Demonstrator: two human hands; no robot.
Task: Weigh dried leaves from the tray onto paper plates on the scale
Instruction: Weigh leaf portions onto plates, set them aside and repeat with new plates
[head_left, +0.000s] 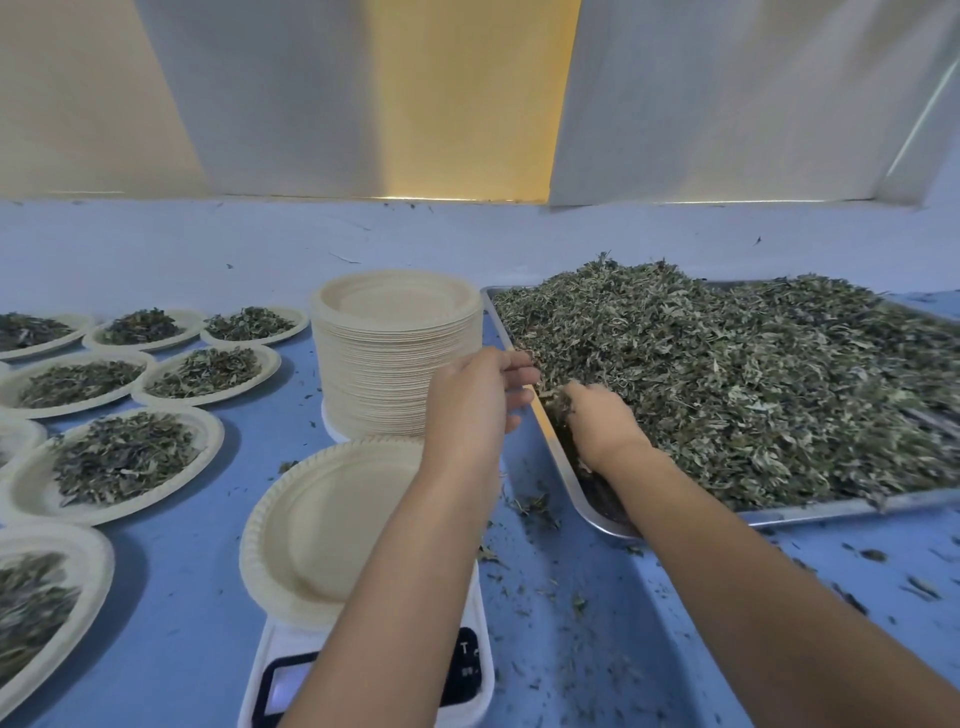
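Note:
A metal tray at the right holds a big heap of dried leaves. My right hand digs into the heap at the tray's near-left corner, its fingers curled into the leaves. My left hand hovers at the tray's left rim, fingers loosely bent toward the leaves, holding nothing that I can see. An empty paper plate sits on a white scale under my left forearm.
A tall stack of paper plates stands behind the scale. Several plates filled with leaves cover the blue table at the left. Leaf crumbs litter the table in front of the tray. A wall rises close behind.

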